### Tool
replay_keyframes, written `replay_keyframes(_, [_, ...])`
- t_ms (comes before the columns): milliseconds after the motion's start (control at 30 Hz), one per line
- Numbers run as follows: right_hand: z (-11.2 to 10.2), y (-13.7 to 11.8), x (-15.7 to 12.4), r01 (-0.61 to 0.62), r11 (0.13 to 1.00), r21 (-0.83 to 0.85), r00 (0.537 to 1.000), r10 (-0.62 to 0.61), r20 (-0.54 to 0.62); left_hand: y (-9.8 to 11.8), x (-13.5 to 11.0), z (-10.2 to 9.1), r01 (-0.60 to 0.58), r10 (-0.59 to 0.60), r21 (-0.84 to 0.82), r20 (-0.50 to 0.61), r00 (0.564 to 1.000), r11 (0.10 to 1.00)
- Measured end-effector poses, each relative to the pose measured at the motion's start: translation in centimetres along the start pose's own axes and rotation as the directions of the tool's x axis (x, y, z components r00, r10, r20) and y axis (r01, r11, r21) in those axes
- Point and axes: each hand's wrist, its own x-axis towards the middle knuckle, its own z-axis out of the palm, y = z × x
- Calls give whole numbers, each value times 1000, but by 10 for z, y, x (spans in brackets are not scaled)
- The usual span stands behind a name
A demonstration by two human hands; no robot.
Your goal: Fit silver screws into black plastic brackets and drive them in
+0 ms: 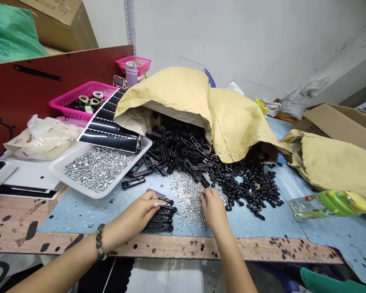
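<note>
My left hand (144, 208) is closed at the fingertips on a long black plastic part (163, 197). Just below it, several similar black parts (160, 219) lie side by side in a neat row, their round ends pointing right. My right hand (214, 209) reaches into a spread of small silver screws (190, 199), thumb and fingers pinched together. What sits between those fingertips is too small to make out. Behind both hands rises a heap of long black plastic parts (177, 150). Smaller black parts (253, 185) are heaped to the right of the screws.
A white tray (102, 193) of small silver metal pieces stands at left, partly under a black-striped sheet (110, 122). Large paper sacks (173, 83) lie open behind the heaps. A green-lidded bottle (329, 203) lies at right. The pink basket (70, 95) holds scissors (89, 100).
</note>
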Motion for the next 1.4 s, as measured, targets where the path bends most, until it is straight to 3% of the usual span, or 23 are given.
replay_keyframes(200, [3,3,-6,5,1000,6,1000,-5,2,-1,0,19,-99,112,243,-40,993,965])
replay_keyframes(300, [2,6,-10,17,999,28,1000,-18,5,2,3,21,-171,193,390,-16,981,905])
replay_keyframes(433, [4,8,-11,42,997,60,999,-44,28,6,6,21,-186,191,505,42,981,842])
replay_keyframes(733, [0,4,-6,52,982,182,999,-48,-23,6,5,19,-158,170,454,15,985,877])
replay_keyframes(933, [-1,7,-12,-16,946,325,991,58,-119,-6,-4,26,-207,231,491,11,973,846])
replay_keyframes(1100, [-1,13,-13,-47,907,419,975,133,-179,-12,-9,24,-238,332,485,-119,936,842])
replay_keyframes(1167, [-1,14,-14,-53,890,453,966,160,-201,-3,3,22,-258,363,471,-146,920,844])
replay_keyframes(1267, [1,12,-20,-70,871,487,941,219,-257,17,41,26,-336,412,446,-83,907,830])
replay_keyframes(1400, [3,3,-31,-96,873,478,901,280,-331,31,104,50,-424,468,449,15,884,786])
